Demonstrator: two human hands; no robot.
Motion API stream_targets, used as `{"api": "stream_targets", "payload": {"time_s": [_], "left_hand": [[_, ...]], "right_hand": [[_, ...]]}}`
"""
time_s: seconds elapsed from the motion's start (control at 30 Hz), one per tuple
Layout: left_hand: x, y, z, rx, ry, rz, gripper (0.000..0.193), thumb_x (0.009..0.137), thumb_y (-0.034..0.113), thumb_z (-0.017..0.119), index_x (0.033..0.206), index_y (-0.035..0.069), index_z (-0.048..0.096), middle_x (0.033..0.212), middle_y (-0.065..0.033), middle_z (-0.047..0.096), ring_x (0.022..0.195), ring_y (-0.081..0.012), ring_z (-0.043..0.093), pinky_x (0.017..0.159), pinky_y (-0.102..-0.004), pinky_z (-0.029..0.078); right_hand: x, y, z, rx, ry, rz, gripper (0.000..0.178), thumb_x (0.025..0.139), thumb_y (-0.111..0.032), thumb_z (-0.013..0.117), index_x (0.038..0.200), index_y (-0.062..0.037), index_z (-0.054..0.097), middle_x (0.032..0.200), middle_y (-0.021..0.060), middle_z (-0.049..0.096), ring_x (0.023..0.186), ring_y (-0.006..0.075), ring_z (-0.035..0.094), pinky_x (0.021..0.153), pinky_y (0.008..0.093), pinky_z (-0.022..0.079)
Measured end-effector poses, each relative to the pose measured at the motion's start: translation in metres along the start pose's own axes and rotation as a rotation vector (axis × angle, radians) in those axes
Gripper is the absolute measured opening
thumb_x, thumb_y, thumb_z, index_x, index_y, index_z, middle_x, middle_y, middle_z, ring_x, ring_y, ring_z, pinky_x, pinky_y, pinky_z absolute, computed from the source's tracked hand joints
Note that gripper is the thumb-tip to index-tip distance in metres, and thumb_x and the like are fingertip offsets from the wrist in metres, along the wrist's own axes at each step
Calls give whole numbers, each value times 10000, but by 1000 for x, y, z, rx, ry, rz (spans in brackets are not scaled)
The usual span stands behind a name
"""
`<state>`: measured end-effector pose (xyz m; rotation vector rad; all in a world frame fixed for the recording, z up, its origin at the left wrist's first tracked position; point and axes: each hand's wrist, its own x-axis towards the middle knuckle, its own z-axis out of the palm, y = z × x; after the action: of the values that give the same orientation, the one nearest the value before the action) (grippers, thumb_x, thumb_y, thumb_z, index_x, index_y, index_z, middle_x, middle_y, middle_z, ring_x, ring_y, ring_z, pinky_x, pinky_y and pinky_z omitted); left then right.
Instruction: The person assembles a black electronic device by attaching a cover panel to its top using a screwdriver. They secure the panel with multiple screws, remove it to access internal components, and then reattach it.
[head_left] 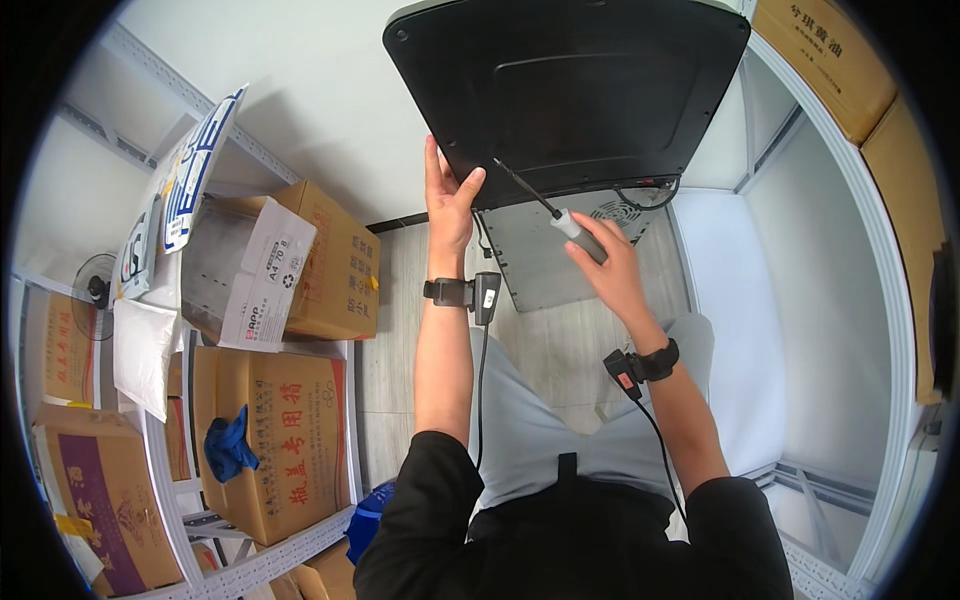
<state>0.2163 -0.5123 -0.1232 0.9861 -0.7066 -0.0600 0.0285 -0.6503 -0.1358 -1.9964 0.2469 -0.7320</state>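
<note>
A large black panel (570,90) with rounded corners and small holes along its border stands tilted at the top. My left hand (450,205) grips its left lower edge, the thumb on the dark face and the other fingers at the side. In my right hand (605,260) is a screwdriver (567,222) with a grey handle, its shaft pointing up and left. The tip meets or nearly meets the panel's lower left part; contact is hard to tell. Below the panel sits a grey metal case (540,262) with a round vent grille.
Cardboard boxes (300,440) fill the shelving on the left, with a blue cloth (230,445) on one. An open carton (255,270) and white packages (140,350) lie above. More boxes (830,60) stand on the right shelf. A black cable (650,200) loops under the panel.
</note>
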Motion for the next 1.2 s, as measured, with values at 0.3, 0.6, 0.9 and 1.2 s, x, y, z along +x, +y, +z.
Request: {"api": "stream_targets", "payload": {"time_s": [0.3,0.6,0.9,1.2], "left_hand": [[4,-8,-12,99,-80,60,343,839,-14,616,1177,44,610,1230,-63,506,1185,-174,452,1018,-282,317],[7,3,-8,97,-164,159,247,888,259,626,1001,40,636,1097,-53,501,1108,-182,450,981,-293,296],[4,0,-9,107,-117,73,169,904,214,612,861,51,606,913,-12,446,866,-128,424,798,-247,316],[6,-3,-10,87,-104,78,135,923,187,595,879,60,598,869,25,419,754,-74,375,664,-210,291]], "right_hand": [[3,-5,5,-13,-29,-35,370,817,-126,681,1179,-106,610,936,29,550,820,135,522,649,238,417],[5,-10,5,-33,-24,-57,373,813,-119,680,1181,-118,617,973,28,559,836,144,527,662,241,421],[5,-9,6,-88,-26,-89,374,809,-120,677,1178,-135,618,1002,55,569,881,212,554,758,295,449],[-9,-7,9,-357,80,-211,350,784,-53,662,1124,-110,601,997,78,528,934,243,520,809,326,434]]}}
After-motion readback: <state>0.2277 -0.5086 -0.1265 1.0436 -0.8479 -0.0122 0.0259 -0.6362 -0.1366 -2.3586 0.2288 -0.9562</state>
